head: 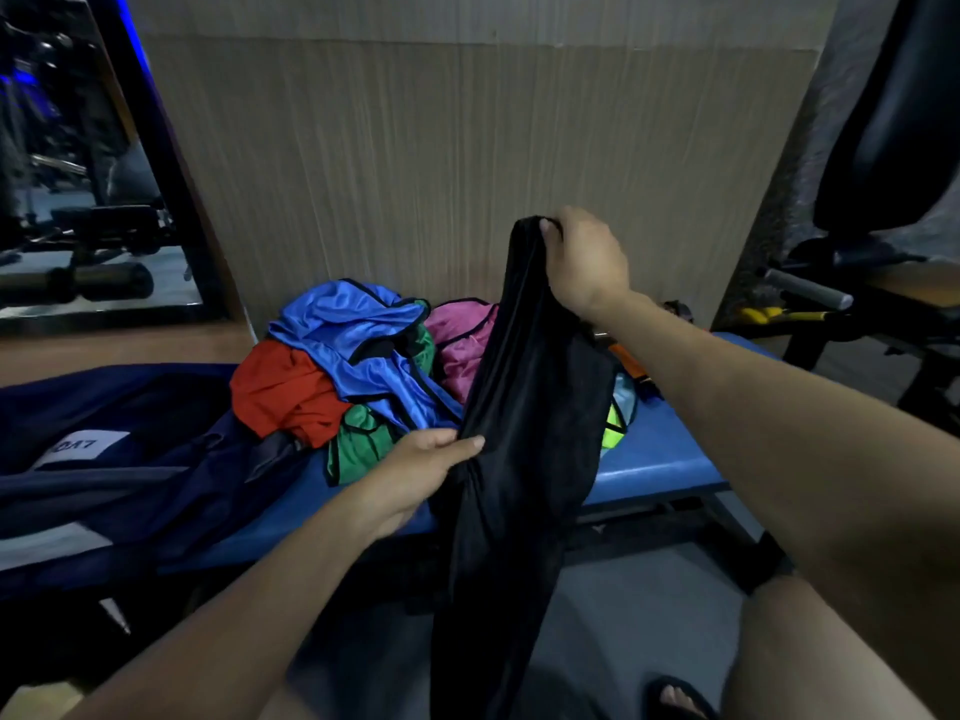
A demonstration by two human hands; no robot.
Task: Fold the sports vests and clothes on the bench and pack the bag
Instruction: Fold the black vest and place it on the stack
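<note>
Both hands hold soft black cloth (pixel 524 433): right hand (pixel 582 262) pinches its top, left hand (pixel 421 470) grips its side, above the smooth blue bench (pixel 660 459).

The right hand (pixel 584 262) is raised, fingers pinching the top of a black garment (pixel 524 407); the left hand (pixel 423 470), lower, grips its edge.

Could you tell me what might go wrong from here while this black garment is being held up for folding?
The black garment hangs past the bench edge toward the floor, so its lower end may drag there. The left hand touches it right beside the loose pile of vests, so a pull could drag some off the bench.
</note>
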